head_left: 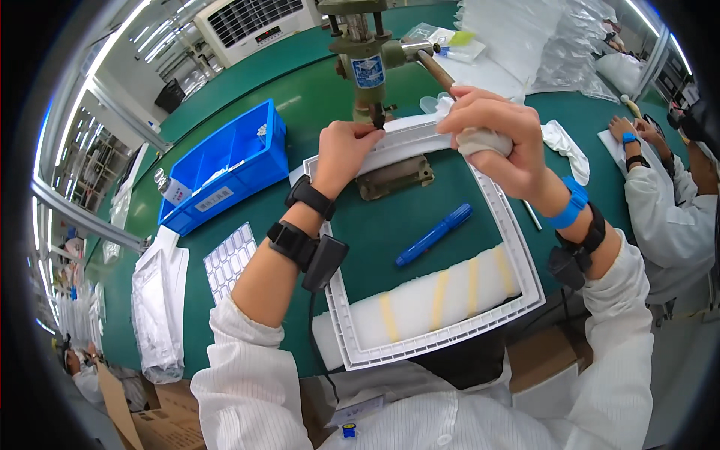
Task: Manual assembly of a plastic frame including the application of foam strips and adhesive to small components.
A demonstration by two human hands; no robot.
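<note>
A: What is the biggest thing on the green table [300, 90]?

B: A white square frame [525, 285], lying flat with its far edge under the head of a small press [364, 56]. A white foam block with yellow stripes [442, 300] lies under its near side.

A: And the hands?

B: The left hand [343, 150] has its fingers curled and pinches the frame's far edge just beside the press tip. The right hand [495, 139] is clenched around the cloth-wrapped grip of the press lever [435, 69], above the frame's far right corner.

A: Anything smaller?

B: A blue bin [232, 169] stands to the left, well apart, and a blue marker [433, 235] lies on the table inside the frame's opening.
</note>
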